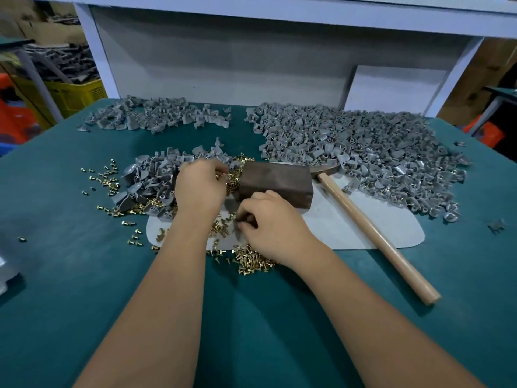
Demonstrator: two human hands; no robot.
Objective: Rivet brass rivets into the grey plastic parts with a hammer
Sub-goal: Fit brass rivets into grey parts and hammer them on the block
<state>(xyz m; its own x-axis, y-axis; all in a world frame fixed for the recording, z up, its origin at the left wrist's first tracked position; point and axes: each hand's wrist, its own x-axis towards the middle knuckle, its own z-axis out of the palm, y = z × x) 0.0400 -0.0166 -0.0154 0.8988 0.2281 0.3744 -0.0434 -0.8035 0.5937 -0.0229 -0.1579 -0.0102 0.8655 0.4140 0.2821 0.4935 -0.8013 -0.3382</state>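
Note:
My left hand [200,186] lies over the brass rivets [233,179] beside the dark metal block [277,183], fingers curled and pinching rivets. My right hand [272,225] sits just in front of the block, its fingertips pinching a small grey plastic part [242,223] that is mostly hidden. More loose rivets [251,260] lie under my right wrist. A pile of grey plastic parts [152,182] is left of my left hand. The hammer [372,228] with a wooden handle lies untouched to the right of the block.
A big heap of grey parts [363,152] with rivets fills the right rear of the green table [70,261]; a smaller heap [156,116] lies at the left rear. A pale grey mat [349,228] lies under the block. Scattered rivets [107,180] dot the left.

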